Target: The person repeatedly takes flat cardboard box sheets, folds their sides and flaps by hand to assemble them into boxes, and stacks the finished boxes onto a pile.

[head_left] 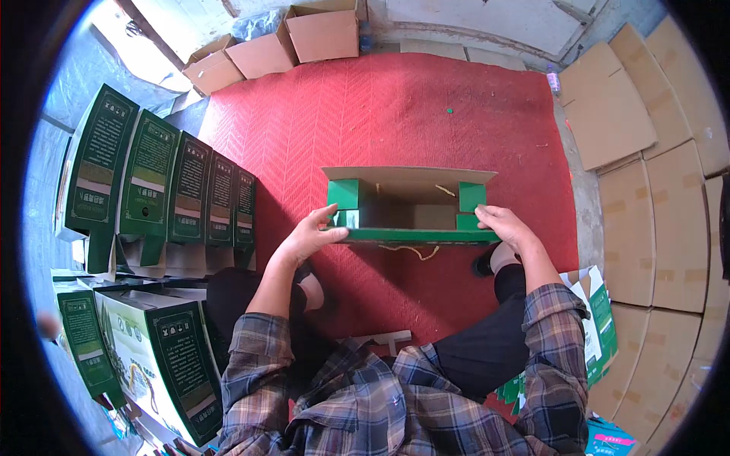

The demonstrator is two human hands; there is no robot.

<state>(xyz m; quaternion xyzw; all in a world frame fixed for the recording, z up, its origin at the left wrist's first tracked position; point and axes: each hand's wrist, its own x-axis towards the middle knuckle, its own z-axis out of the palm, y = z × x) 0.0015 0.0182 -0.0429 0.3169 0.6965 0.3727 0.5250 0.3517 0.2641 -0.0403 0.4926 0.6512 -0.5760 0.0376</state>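
Note:
An open green carton (pixel 411 236) is held up in front of me, its brown inside facing the camera and one long flap standing out at the far side. Green corner flaps fold inward at both ends. Yellowish rope handles show inside it and below its near edge. My left hand (pixel 310 235) grips the left end, with the thumb over the near edge. At the right end my right hand (pixel 506 226) holds the near corner, thumb on the rim.
Green printed cartons (pixel 142 178) stand in rows at the left. Brown boxes (pixel 323 34) stand at the back. Stacked brown cartons (pixel 628 228) line the right side. Flat green-and-white pieces (pixel 601 323) lie by my right arm. A red mat (pixel 426 99) covers the floor.

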